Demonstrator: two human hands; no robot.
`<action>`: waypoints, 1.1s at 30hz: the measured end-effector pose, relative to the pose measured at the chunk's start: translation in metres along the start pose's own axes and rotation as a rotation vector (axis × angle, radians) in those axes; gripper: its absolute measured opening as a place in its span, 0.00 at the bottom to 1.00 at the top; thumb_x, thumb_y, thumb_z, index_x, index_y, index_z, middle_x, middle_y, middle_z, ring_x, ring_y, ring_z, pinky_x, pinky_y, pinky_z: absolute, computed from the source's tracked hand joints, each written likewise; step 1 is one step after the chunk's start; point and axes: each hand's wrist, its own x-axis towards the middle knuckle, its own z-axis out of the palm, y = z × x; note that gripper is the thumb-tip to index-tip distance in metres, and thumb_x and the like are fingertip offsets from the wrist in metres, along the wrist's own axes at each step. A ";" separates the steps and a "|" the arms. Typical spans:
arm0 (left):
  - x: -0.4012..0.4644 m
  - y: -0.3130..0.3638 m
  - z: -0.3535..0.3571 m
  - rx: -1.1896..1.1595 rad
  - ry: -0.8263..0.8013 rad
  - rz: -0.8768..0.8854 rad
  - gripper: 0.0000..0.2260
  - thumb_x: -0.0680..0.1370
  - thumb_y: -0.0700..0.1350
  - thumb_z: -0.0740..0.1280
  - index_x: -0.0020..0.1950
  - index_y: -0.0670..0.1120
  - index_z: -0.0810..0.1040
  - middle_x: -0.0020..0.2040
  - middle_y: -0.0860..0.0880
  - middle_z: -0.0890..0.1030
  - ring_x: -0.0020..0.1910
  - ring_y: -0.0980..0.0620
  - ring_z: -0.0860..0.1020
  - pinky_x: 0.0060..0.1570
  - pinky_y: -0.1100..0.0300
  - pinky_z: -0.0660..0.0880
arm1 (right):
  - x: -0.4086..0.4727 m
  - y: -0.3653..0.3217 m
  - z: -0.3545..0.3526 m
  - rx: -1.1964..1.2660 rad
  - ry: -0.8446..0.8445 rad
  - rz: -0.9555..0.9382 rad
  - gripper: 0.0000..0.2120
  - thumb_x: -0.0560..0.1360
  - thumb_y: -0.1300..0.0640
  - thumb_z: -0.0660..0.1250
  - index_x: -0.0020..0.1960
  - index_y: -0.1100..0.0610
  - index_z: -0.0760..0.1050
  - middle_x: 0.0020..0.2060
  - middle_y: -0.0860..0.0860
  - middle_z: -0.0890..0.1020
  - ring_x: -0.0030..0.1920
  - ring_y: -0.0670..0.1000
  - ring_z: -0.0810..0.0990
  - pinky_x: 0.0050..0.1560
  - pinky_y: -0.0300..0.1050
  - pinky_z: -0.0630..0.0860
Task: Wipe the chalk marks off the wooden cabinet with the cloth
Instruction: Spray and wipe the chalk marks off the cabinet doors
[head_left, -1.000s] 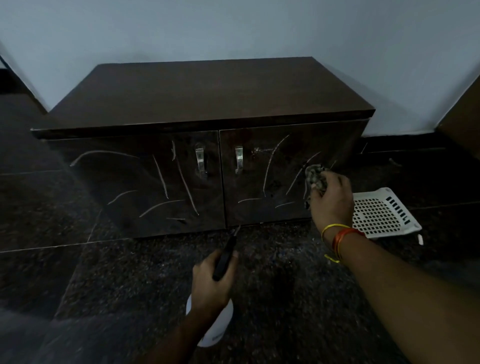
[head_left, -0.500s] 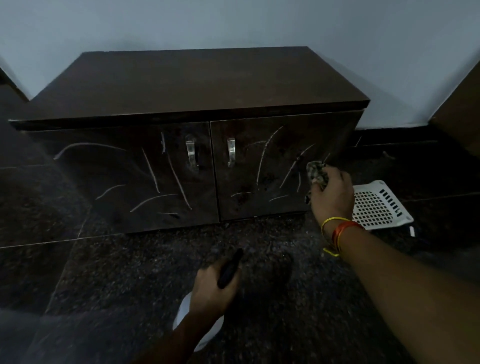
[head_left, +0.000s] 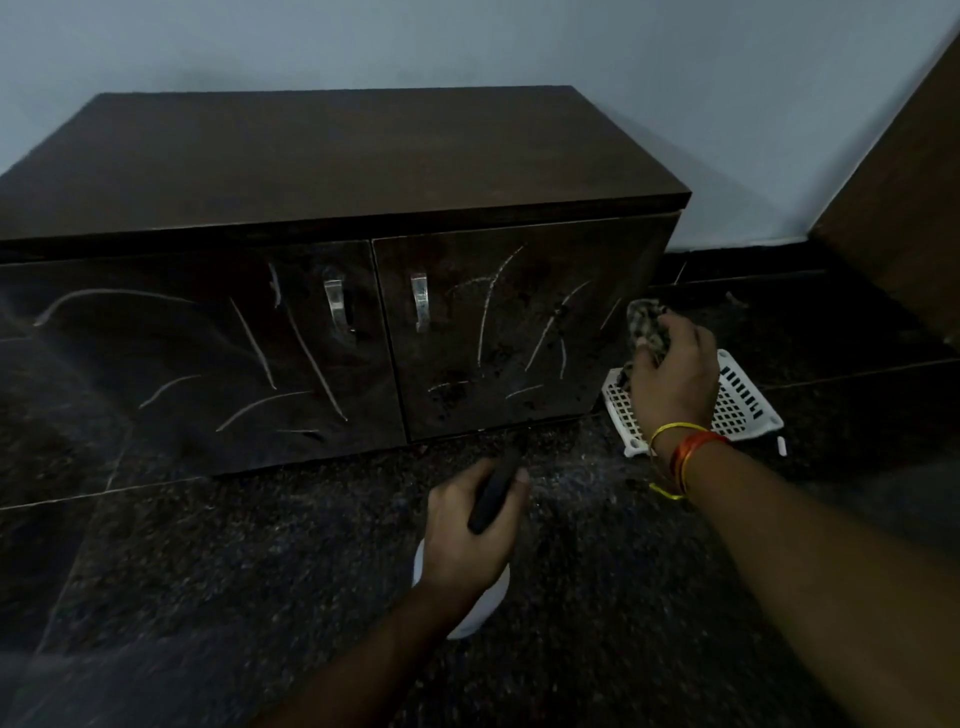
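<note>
The right hand (head_left: 675, 374) reaches forward on an extended forearm that enters from the lower right, back of the hand toward the camera, its fingers curled round a bunched cloth (head_left: 647, 325) at the fingertips. 2 or 3 thin bands, yellow and orange-red, circle that wrist. The left hand (head_left: 470, 530) sits lower and nearer, on a forearm rising from the bottom edge, knuckles up, fingers wrapped round the dark head of a spray bottle (head_left: 467, 597); its index finger seems to lie along the nozzle.

The right hand (head_left: 675, 374) has drawn the cloth (head_left: 644, 325) off the door, past the cabinet (head_left: 337, 156) corner.
</note>
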 end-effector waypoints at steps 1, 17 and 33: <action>0.003 0.005 0.000 -0.011 0.017 0.008 0.18 0.77 0.58 0.63 0.33 0.47 0.72 0.27 0.50 0.70 0.25 0.53 0.68 0.28 0.60 0.62 | 0.001 -0.001 0.000 0.016 0.010 -0.010 0.17 0.76 0.61 0.64 0.64 0.61 0.71 0.64 0.60 0.70 0.60 0.62 0.72 0.59 0.50 0.70; 0.027 0.008 -0.065 -0.062 0.338 -0.090 0.13 0.80 0.48 0.67 0.37 0.44 0.75 0.29 0.37 0.72 0.29 0.33 0.72 0.26 0.39 0.73 | -0.021 -0.056 0.028 0.128 -0.011 -0.134 0.16 0.76 0.60 0.64 0.64 0.60 0.71 0.64 0.59 0.70 0.61 0.59 0.72 0.58 0.45 0.69; 0.023 -0.013 -0.163 -0.029 0.621 -0.141 0.17 0.80 0.49 0.66 0.40 0.36 0.74 0.32 0.34 0.72 0.29 0.36 0.72 0.29 0.38 0.74 | -0.119 -0.136 0.087 0.336 -0.136 -0.186 0.11 0.72 0.61 0.69 0.53 0.61 0.72 0.58 0.58 0.69 0.51 0.51 0.71 0.44 0.29 0.63</action>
